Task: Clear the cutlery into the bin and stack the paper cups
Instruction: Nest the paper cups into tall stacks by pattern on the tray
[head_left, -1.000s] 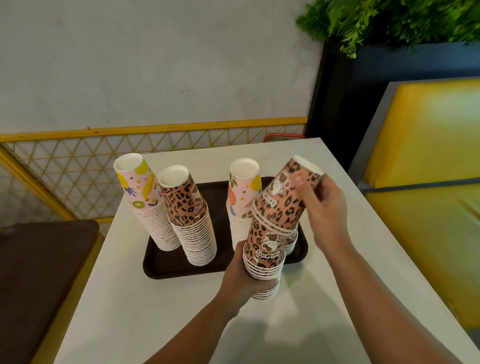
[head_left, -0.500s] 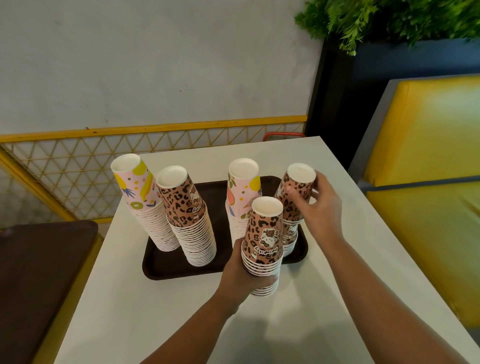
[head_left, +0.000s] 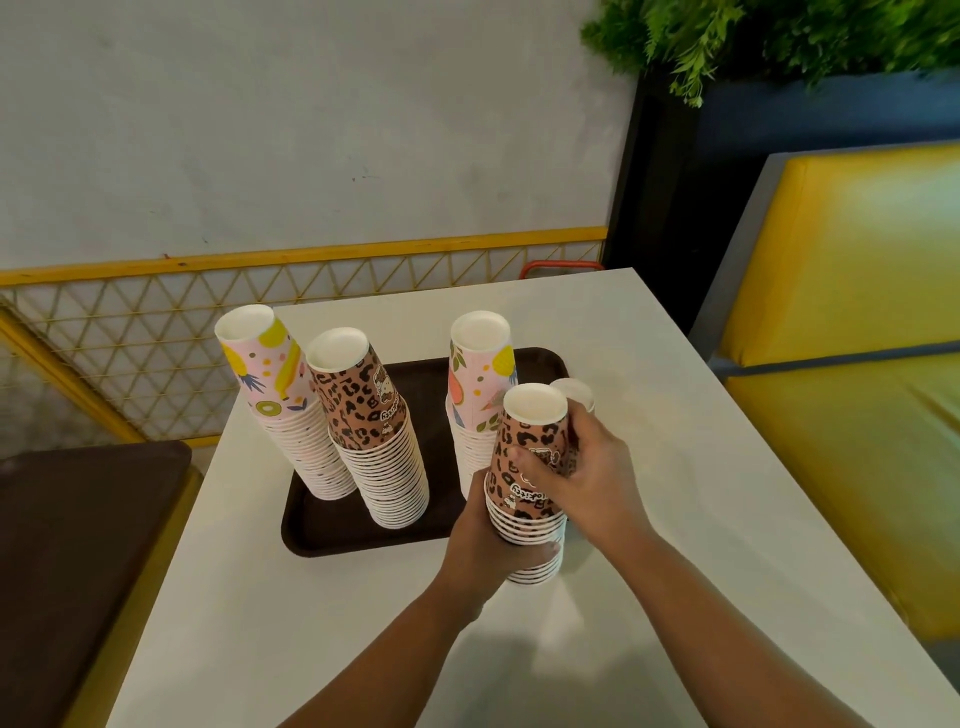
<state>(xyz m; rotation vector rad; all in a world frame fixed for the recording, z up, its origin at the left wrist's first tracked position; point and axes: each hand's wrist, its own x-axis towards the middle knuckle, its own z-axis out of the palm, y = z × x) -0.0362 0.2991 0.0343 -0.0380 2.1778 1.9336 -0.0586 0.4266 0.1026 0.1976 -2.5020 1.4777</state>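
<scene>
Both hands are on one leopard-print cup stack, which is at the near right corner of the brown tray, partly over the tray's edge and the white table; whether its base rests on a surface or is carried cannot be told. The left hand wraps the lower rims from the near left side. The right hand curls round the upper cup, with its thumb across the printed face. A further stack stands just behind the right hand, mostly hidden, only its white top showing. Three other inverted stacks stand on the tray: a fruit-print stack at far left, leaning left, a leopard stack beside it, and a second fruit-print stack at far centre. No cutlery or bin is in view. Judged step: seating the upper cups down onto the held stack. To do it well, keep the upper cup square to those below, press straight down along the stack's axis, and brace the lower rims firmly without crushing the paper. Risk noted: the right forearm is close to the hidden stack, and a sideways push could topple it.
</scene>
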